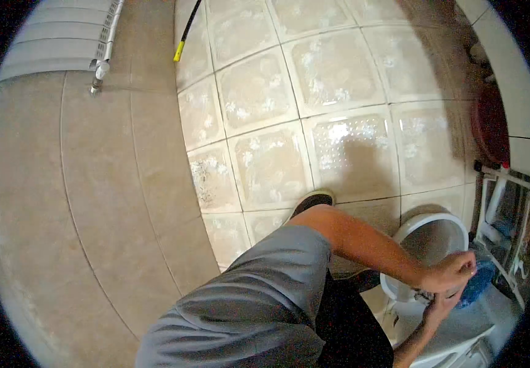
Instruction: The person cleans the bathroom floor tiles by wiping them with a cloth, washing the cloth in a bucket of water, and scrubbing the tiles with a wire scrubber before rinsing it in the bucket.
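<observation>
At the lower right, my left hand [449, 273] is closed, its fingers curled together at the rim of a white bucket [400, 240]. Just below it and touching it is my right hand [444, 305], its fingers bent and partly covered by the left. Whatever lies between the two hands is too small and blurred to name. A crumpled blue item [477, 285], perhaps cloth or mesh, sits right beside the fingers. Some small dark stuff shows under my left wrist, against the bucket's edge.
A white ribbed radiator [56, 43] hangs at the upper left. A black hose [179, 52] with a yellow end lies on the tiled floor [265, 92]. A red basin [490, 126] and a white-framed rack [510, 227] stand at the right. A white surface [461, 325] lies below the hands.
</observation>
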